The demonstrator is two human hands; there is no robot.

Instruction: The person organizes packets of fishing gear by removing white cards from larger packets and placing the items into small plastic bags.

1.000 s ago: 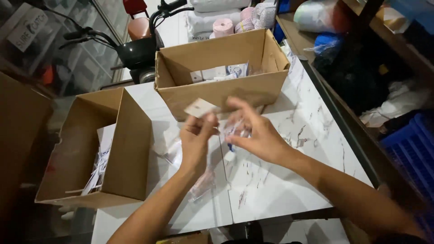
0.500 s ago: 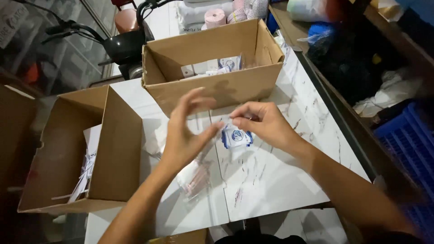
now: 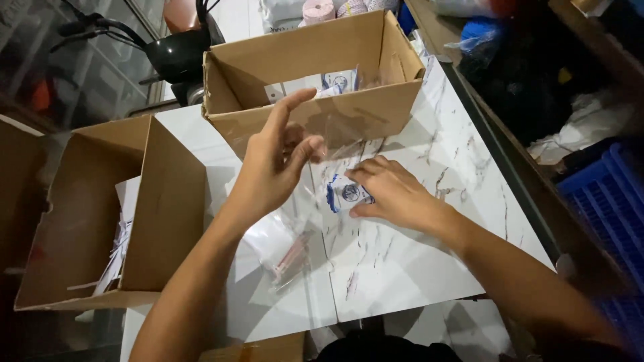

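We see the right hand (image 3: 396,194) lying low on the white marbled counter (image 3: 429,261), its fingers (image 3: 365,169) curled around a small white-and-blue packet (image 3: 345,194); the packet sits on the counter just under the fingertips, with the thumb pressing its lower edge. The left hand (image 3: 272,167) is raised above the counter, fingers spread wide, and thumb and forefinger pinch a clear plastic bag (image 3: 335,137) that hangs over the packet. A second clear bag (image 3: 285,251) with something reddish inside lies near the left forearm. One open box (image 3: 315,80) stands behind the hands, another box (image 3: 107,214) to the left.
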